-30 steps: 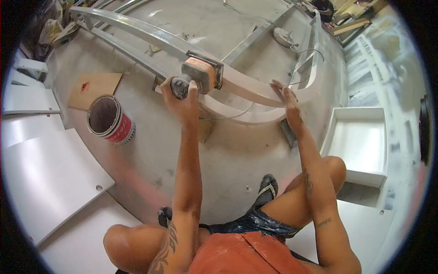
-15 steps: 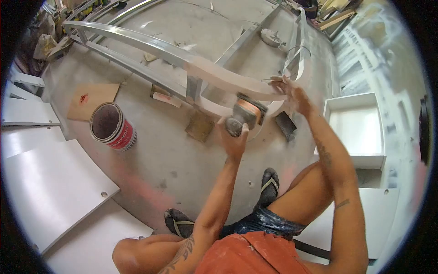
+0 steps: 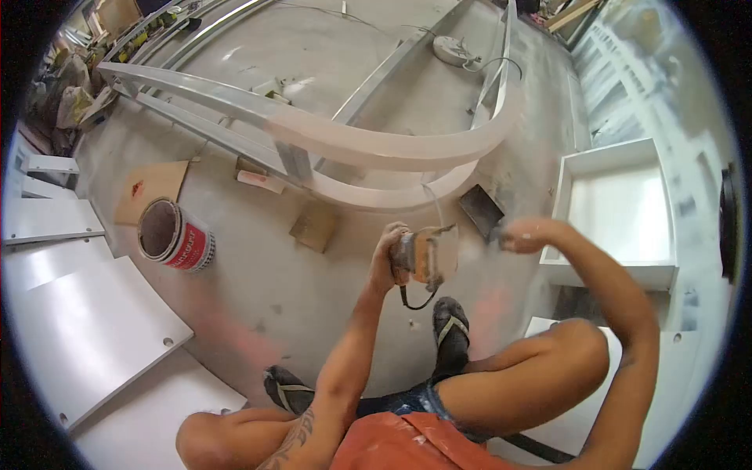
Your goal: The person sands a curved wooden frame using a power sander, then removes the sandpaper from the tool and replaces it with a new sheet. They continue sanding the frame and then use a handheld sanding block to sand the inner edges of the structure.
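Observation:
My left hand [image 3: 386, 254] is closed around an orange and black power sander [image 3: 415, 254], held above the floor with its flat pad turned to the right. A dark cord loops beneath it. Beyond the sander is the rounded, pale pinkish end of a curved frame [image 3: 407, 149]; the two are apart. My right hand [image 3: 523, 235] has its fingers closed, low at the right by a dark flat block [image 3: 481, 210]. Something small and dark shows at its fingertips, too blurred to make out.
A paint can [image 3: 174, 235] stands at the left near a brown board [image 3: 149, 188]. White panels [image 3: 94, 321] lie at the lower left. To the right is a white open box [image 3: 615, 211]. A brown block [image 3: 314, 225] lies below the frame.
The sander has come off the frame and turned in my left hand. My right hand has left the frame's rounded end and moved down beside the dark block. The view has shifted slightly.

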Demonstrator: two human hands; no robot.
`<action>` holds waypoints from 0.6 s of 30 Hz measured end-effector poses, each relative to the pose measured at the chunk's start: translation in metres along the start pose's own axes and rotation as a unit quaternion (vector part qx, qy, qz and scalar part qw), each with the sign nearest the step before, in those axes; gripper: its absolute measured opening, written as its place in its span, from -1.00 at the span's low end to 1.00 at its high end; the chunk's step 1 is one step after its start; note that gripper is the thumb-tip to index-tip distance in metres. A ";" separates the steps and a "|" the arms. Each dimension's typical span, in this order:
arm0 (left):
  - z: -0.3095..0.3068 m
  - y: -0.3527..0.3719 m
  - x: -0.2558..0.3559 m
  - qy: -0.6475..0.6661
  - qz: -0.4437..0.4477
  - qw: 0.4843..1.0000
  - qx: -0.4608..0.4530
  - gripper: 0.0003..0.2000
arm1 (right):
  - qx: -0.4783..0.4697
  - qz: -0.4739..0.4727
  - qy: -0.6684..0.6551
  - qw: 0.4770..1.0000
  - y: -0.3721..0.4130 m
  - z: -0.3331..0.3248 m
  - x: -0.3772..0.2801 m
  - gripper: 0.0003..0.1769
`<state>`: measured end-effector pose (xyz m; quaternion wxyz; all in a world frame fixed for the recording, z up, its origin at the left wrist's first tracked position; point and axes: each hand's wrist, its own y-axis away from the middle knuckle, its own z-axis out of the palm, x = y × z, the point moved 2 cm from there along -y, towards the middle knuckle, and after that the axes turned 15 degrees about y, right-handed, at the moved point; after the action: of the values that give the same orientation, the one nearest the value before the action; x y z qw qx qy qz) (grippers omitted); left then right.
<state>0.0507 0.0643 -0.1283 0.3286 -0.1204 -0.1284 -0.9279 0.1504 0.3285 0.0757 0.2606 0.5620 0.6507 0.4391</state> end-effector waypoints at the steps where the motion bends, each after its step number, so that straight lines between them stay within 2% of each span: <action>1: -0.005 -0.005 -0.008 0.039 -0.013 0.999 0.010 -0.52 | 0.032 -0.064 -0.102 0.992 -0.015 0.037 0.003 -0.61; 3: 0.000 -0.005 -0.020 0.042 -0.042 0.997 0.050 -0.52 | -0.001 -0.120 -0.152 0.981 -0.040 0.072 -0.009 -0.58; 5: -0.003 -0.007 -0.036 0.112 -0.077 0.988 0.074 -0.53 | 0.070 -0.115 -0.309 0.941 -0.056 0.093 -0.033 -0.52; 6: -0.010 -0.007 -0.043 0.102 -0.084 0.988 0.083 -0.53 | 0.072 -0.122 -0.322 0.936 -0.073 0.109 -0.040 -0.52; 8: -0.027 -0.001 -0.060 0.207 -0.124 0.970 0.038 -0.48 | 0.209 -0.188 -0.546 0.789 -0.112 0.135 -0.055 -0.29; 9: -0.032 0.001 -0.069 0.201 -0.130 0.970 0.048 -0.48 | 0.207 -0.191 -0.556 0.782 -0.118 0.143 -0.070 -0.29; 11: -0.041 -0.001 -0.084 0.225 -0.075 0.964 0.119 -0.47 | 0.267 -0.194 -0.761 0.559 -0.129 0.140 -0.091 -0.12; 12: -0.058 -0.001 -0.092 0.222 -0.074 0.964 0.125 -0.47 | 0.275 -0.208 -0.770 0.537 -0.126 0.132 -0.098 -0.05; 13: -0.084 -0.002 -0.099 0.142 -0.035 0.984 0.100 -0.48 | 0.269 -0.213 -0.772 0.535 -0.133 0.130 -0.106 -0.05; 14: -0.099 -0.001 -0.102 0.059 0.006 0.996 0.073 -0.48 | 0.322 -0.217 -0.747 0.540 -0.143 0.128 -0.113 0.01; 15: -0.102 0.001 -0.104 0.058 0.010 0.995 0.078 -0.48 | 0.373 -0.221 -0.718 0.545 -0.153 0.128 -0.119 0.07; 16: -0.094 0.002 -0.102 0.056 0.037 0.995 0.077 -0.49 | 0.378 -0.162 -0.675 0.613 -0.167 0.132 -0.124 -0.06; 17: -0.087 0.003 -0.100 0.054 0.065 0.994 0.076 -0.51 | 0.375 -0.166 -0.674 0.615 -0.180 0.134 -0.128 -0.06; 18: -0.071 0.000 -0.094 0.055 0.070 0.993 0.078 -0.51 | 0.364 -0.150 -0.639 0.661 -0.192 0.137 -0.132 -0.17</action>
<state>0.1121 0.0960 -0.2236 0.4075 -0.0518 -0.1734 -0.8951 0.1984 0.2433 -0.1758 0.4494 0.6494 0.5077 -0.3443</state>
